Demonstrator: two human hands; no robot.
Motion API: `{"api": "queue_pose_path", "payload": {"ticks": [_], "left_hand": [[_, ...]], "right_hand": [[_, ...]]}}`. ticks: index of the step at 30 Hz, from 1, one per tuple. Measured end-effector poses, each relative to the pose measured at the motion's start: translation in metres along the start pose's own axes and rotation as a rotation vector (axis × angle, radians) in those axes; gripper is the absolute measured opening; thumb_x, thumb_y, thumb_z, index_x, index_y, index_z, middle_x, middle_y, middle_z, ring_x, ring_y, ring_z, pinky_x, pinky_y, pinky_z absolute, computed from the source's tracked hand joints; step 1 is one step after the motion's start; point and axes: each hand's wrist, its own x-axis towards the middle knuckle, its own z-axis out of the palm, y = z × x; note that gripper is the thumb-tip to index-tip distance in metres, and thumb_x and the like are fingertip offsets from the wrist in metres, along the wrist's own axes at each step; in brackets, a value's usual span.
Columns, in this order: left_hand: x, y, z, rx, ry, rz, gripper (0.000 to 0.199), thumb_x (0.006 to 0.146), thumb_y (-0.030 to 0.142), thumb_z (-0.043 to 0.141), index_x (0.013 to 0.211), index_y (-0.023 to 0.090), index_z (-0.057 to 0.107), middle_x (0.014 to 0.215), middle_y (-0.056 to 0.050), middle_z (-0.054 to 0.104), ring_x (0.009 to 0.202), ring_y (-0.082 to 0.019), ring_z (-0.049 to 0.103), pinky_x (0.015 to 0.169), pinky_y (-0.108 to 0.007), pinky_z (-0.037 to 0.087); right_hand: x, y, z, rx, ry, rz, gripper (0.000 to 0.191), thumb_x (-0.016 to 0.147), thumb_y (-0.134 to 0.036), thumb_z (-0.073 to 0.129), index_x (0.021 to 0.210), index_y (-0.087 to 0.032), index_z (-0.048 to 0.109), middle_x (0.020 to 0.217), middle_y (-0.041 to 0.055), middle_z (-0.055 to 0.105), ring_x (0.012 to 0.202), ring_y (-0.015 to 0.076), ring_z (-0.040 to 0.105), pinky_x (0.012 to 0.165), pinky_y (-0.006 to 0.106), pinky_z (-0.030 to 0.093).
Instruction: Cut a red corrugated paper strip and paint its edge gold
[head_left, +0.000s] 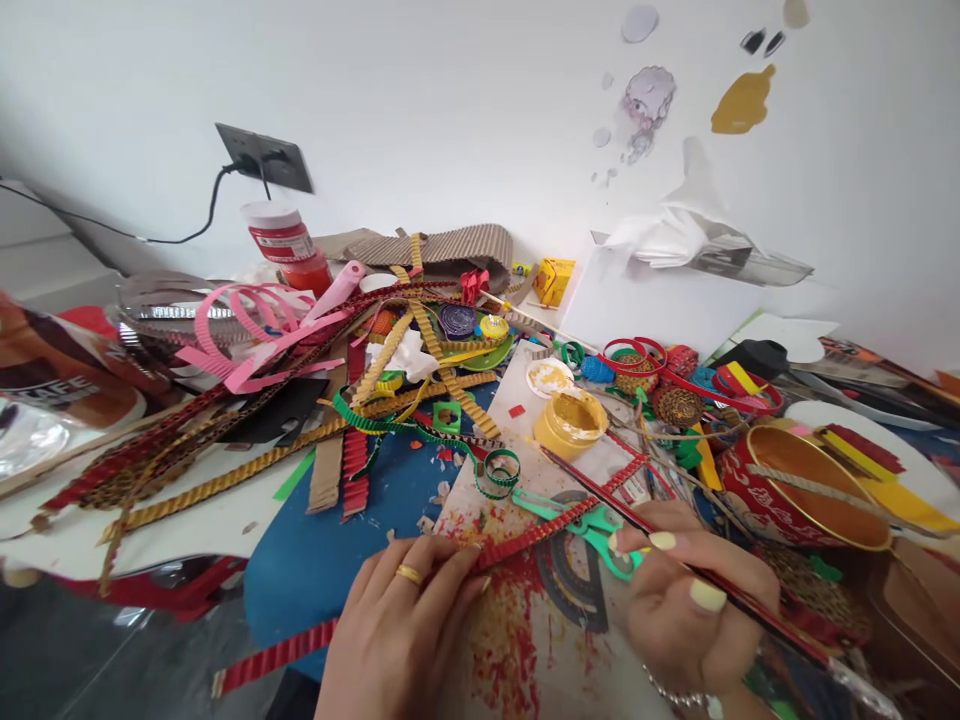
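My left hand (409,610), a ring on one finger, is closed over a red corrugated cardboard strip (536,535) and presses it against the paint-stained board (502,660). The strip's other end sticks out to the left beneath the hand. Pinched in my right hand (694,600) is a slim paintbrush (600,492). Its tip appears beside the lower left side of an open jar of yellow paint (571,428); whether they touch, I cannot tell. The paint-smeared jar lid (550,377) lies behind. Green scissors (611,535) and a dark protractor (571,570) lie partly under the strip.
Yellow corrugated strips (450,375) and pink paper curls (255,340) pile up at the back left. A red tin (780,500) stands at the right among coiled pieces. Red paint jars (285,245) are near the wall, below a socket (264,157) with a plugged-in cable.
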Motion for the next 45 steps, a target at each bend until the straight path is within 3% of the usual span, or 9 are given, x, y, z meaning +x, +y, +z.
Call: {"api": "queue_pose_path", "payload": {"ticks": [9,26,45], "left_hand": [[0.002,-0.002,0.009,-0.057,-0.013,-0.051,0.013,0.092,0.033,0.056,0.102,0.028,0.062,0.089,0.002,0.065,0.077,-0.014,0.061,0.063,-0.026,0.049],[-0.001,0.001,0.009,-0.040,0.060,-0.034,0.015,0.094,0.036,0.051,0.098,0.028,0.063,0.087,0.002,0.065,0.077,-0.013,0.061,0.066,-0.023,0.047],[-0.002,0.000,0.011,-0.040,0.062,-0.015,0.013,0.093,0.031,0.054,0.100,0.025,0.064,0.087,0.001,0.067,0.076,-0.012,0.061,0.065,-0.023,0.047]], "right_hand": [[0.001,-0.004,-0.001,-0.055,-0.017,0.079,0.020,0.096,-0.021,0.044,0.107,-0.017,0.060,0.076,0.0010,0.067,0.057,0.0131,0.056,0.050,0.029,0.051],[-0.011,-0.006,-0.004,-0.023,0.007,0.243,0.019,0.095,-0.030,0.046,0.100,-0.020,0.062,0.073,0.0017,0.068,0.063,0.0156,0.060,0.050,0.029,0.050],[0.001,-0.004,0.002,-0.037,0.012,0.152,0.014,0.094,-0.023,0.049,0.099,-0.017,0.060,0.073,0.0001,0.068,0.055,0.0114,0.057,0.046,0.025,0.049]]}}
